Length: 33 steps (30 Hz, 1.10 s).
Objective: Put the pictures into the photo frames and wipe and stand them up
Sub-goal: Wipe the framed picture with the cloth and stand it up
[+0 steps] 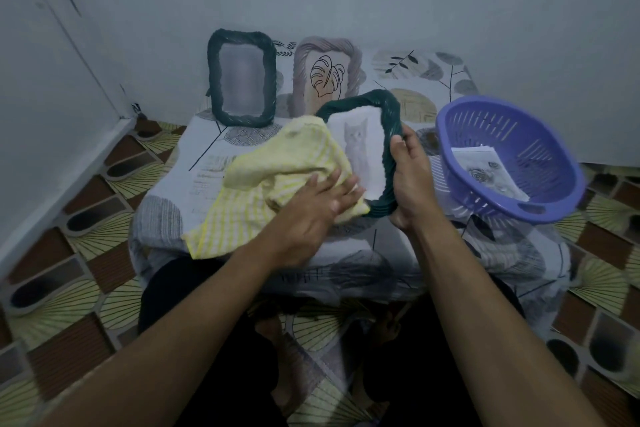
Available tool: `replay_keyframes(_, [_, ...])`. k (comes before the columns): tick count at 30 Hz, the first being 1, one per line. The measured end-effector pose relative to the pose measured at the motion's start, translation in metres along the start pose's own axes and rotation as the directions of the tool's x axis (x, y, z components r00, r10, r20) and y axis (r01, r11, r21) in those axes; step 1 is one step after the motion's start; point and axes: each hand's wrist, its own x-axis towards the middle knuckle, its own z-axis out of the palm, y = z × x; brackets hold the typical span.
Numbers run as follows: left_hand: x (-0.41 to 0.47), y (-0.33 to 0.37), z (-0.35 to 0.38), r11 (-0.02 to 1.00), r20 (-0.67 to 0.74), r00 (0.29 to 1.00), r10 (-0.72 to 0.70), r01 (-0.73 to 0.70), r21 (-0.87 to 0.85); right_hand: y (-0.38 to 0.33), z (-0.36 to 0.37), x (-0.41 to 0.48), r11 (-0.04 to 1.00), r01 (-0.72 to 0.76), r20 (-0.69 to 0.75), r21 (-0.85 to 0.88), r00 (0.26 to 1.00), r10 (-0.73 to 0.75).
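Left hand: fingers straight and slightly spread, palm down, pressing a yellow cloth against the lower left face of the green frame. The hand grips nothing; it lies flat on the cloth. The cloth is bunched over the frame's left side and hides that edge, and its loose end trails over the near edge of the table. Right hand: closed round the right rim of the green frame, thumb on the front and fingers wrapped behind, holding the frame tilted above the table. Whether the frame's lower edge touches the table I cannot tell. A cat picture sits behind the frame's pane, its left part covered by the cloth. Two more frames stand upright at the back of the table by the wall. The dark frame is on the left, and its contents are too blurred to read. The pale frame is just beside it on the right and shows a line drawing of a leaf. The green frame overlaps the pale frame's lower part in my view. Container: a purple basket with slotted walls lies on the right of the table, near my right hand, tipped with its opening toward me. Inside it lies a sheet printed with a rose. The table carries a leaf-patterned cover, and patterned floor surrounds it.
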Motion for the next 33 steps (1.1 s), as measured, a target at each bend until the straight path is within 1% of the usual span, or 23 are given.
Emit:
replay_keyframes(1, [0.001, -0.001, -0.004, 0.999, -0.104, 0.994, -0.022, 0.017, -0.051, 0.0, -0.001, 0.0, 1.0, -0.003, -0.003, 0.0, 1.0, 0.003])
replay_keyframes(3, [0.007, 0.002, -0.014, 0.998, -0.328, 0.943, -0.06, 0.054, -0.028, 0.002, 0.001, 0.0, 0.999, -0.023, 0.015, 0.025, 1.0, 0.023])
replay_keyframes(4, [0.012, 0.003, -0.019, 0.997, -0.412, 0.909, -0.07, 0.073, -0.007, 0.002, 0.003, -0.001, 0.998, -0.035, 0.03, 0.05, 0.999, 0.034])
replay_keyframes(6, [0.021, 0.003, -0.024, 0.994, -0.526, 0.847, -0.078, 0.107, 0.025, 0.002, 0.009, -0.002, 0.993, -0.052, 0.058, 0.106, 0.997, 0.046])
replay_keyframes(7, [0.025, 0.003, -0.025, 0.987, -0.546, 0.832, -0.102, 0.151, 0.046, 0.001, 0.012, -0.002, 0.99, -0.058, 0.066, 0.131, 0.997, 0.05])
replay_keyframes(8, [0.029, 0.001, -0.026, 0.971, -0.539, 0.827, -0.16, 0.231, 0.067, 0.001, 0.015, -0.002, 0.987, -0.062, 0.069, 0.151, 0.996, 0.052])
replay_keyframes(9, [0.032, -0.002, -0.026, 0.941, -0.51, 0.824, -0.247, 0.329, 0.077, 0.0, 0.017, -0.004, 0.985, -0.061, 0.072, 0.164, 0.996, 0.05])
replay_keyframes(11, [0.036, -0.004, -0.028, 0.871, -0.438, 0.796, -0.419, 0.488, 0.055, 0.001, 0.02, -0.005, 0.985, -0.049, 0.074, 0.163, 0.997, 0.038])
replay_keyframes(14, [0.045, -0.002, -0.035, 0.82, -0.334, 0.765, -0.551, 0.57, -0.05, 0.012, 0.026, -0.012, 0.991, -0.045, 0.088, 0.126, 0.996, 0.034])
replay_keyframes(15, [0.047, 0.0, -0.035, 0.805, -0.317, 0.755, -0.575, 0.592, -0.05, 0.016, 0.028, -0.014, 0.992, -0.043, 0.083, 0.12, 0.996, 0.034])
replay_keyframes(16, [0.047, 0.003, -0.033, 0.788, -0.305, 0.749, -0.588, 0.615, -0.007, 0.018, 0.03, -0.016, 0.992, -0.036, 0.068, 0.119, 0.997, 0.028])
replay_keyframes(17, [0.045, 0.007, -0.029, 0.779, -0.297, 0.76, -0.579, 0.623, 0.075, 0.017, 0.032, -0.016, 0.993, -0.025, 0.052, 0.114, 0.998, 0.019])
replay_keyframes(18, [0.041, 0.013, -0.022, 0.783, -0.278, 0.791, -0.545, 0.599, 0.17, 0.016, 0.033, -0.014, 0.995, -0.01, 0.034, 0.099, 0.999, 0.006])
replay_keyframes(19, [0.034, 0.019, -0.015, 0.805, -0.242, 0.839, -0.488, 0.539, 0.246, 0.013, 0.034, -0.011, 0.997, 0.007, 0.014, 0.073, 1.0, -0.008])
replay_keyframes(21, [0.016, 0.028, -0.002, 0.886, -0.139, 0.94, -0.311, 0.34, 0.315, 0.007, 0.033, -0.005, 0.999, 0.028, -0.037, 0.03, 0.999, -0.027])
replay_keyframes(22, [0.008, 0.029, 0.003, 0.919, -0.095, 0.973, -0.211, 0.23, 0.321, 0.005, 0.032, -0.002, 0.999, 0.033, -0.05, 0.025, 0.998, -0.032])
replay_keyframes(23, [0.001, 0.026, 0.005, 0.934, -0.069, 0.989, -0.128, 0.144, 0.326, 0.004, 0.031, -0.002, 0.999, 0.031, -0.052, 0.036, 0.998, -0.029])
replay_keyframes(24, [-0.003, 0.021, 0.004, 0.935, -0.06, 0.995, -0.082, 0.097, 0.34, 0.004, 0.03, -0.002, 0.998, 0.02, -0.055, 0.058, 0.998, -0.017])
replay_keyframes(25, [-0.004, 0.014, 0.0, 0.927, -0.068, 0.995, -0.075, 0.095, 0.362, 0.005, 0.03, -0.003, 0.996, 0.0, -0.05, 0.086, 0.999, 0.004])
replay_keyframes(27, [0.003, 0.0, -0.011, 0.899, -0.128, 0.98, -0.153, 0.192, 0.393, 0.007, 0.029, -0.008, 0.992, -0.048, -0.024, 0.121, 0.998, 0.051])
replay_keyframes(29, [0.018, -0.015, -0.025, 0.881, -0.207, 0.943, -0.259, 0.319, 0.35, 0.01, 0.032, -0.014, 0.992, -0.088, -0.002, 0.093, 0.996, 0.089])
replay_keyframes(31, [0.037, -0.028, -0.039, 0.858, -0.279, 0.902, -0.331, 0.41, 0.309, 0.015, 0.038, -0.019, 0.993, -0.102, 0.043, 0.05, 0.994, 0.1])
replay_keyframes(33, [0.051, -0.03, -0.048, 0.811, -0.339, 0.849, -0.406, 0.506, 0.295, 0.017, 0.043, -0.022, 0.992, -0.12, 0.071, 0.047, 0.991, 0.117])
